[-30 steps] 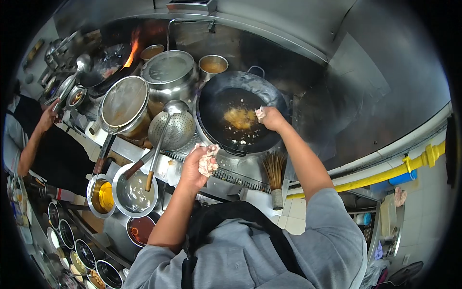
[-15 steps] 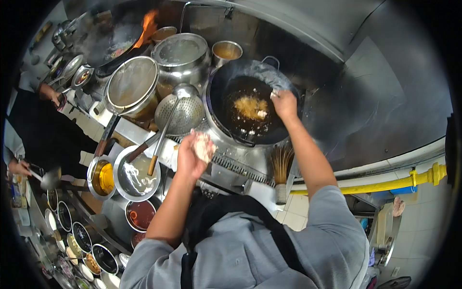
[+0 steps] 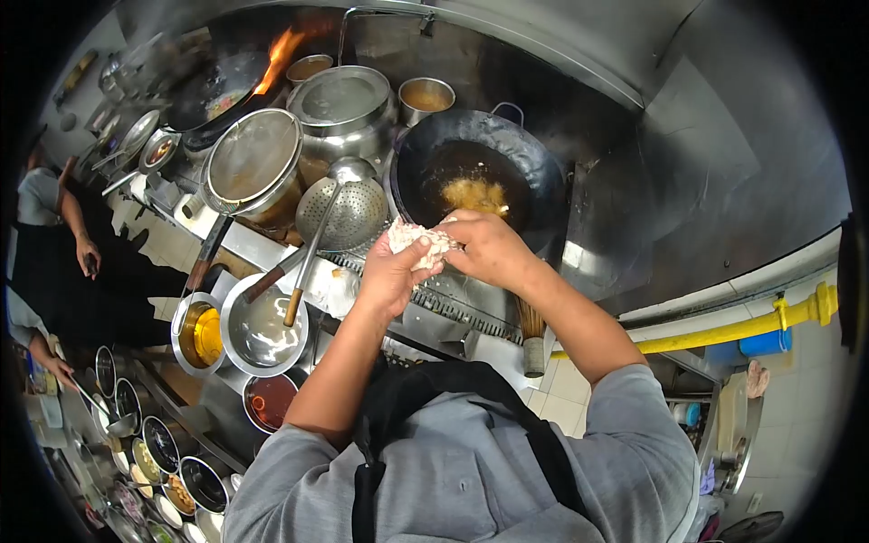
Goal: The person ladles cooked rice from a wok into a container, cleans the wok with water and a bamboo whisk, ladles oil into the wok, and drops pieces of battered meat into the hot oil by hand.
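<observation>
A clump of pale, coated raw meat (image 3: pixel 416 240) rests in my left hand (image 3: pixel 391 279), whose fingers curl round it. My right hand (image 3: pixel 493 252) meets it from the right, its fingertips pinched at the clump's edge. Both hands are over the near rim of a black wok (image 3: pixel 539 172) with dark oil in it. Golden pieces (image 3: pixel 475 195) fry in the bubbling oil, just beyond my right hand. Left of the wok lies a perforated skimmer (image 3: pixel 339 217), with a ladle (image 3: pixel 351 169) across it.
A bamboo brush (image 3: pixel 532 348) stands near the wok. Metal bowls (image 3: pixel 264 326), a covered pot (image 3: pixel 339 100) and a strainer (image 3: pixel 255 156) crowd the left. Flame (image 3: pixel 281 59) rises beside another wok (image 3: pixel 213 90). Other people (image 3: pixel 63 235) stand at the far left.
My right hand has come back from over the wok to the meat in my left hand. My left hand has moved slightly right. At the left, the other people have shifted.
</observation>
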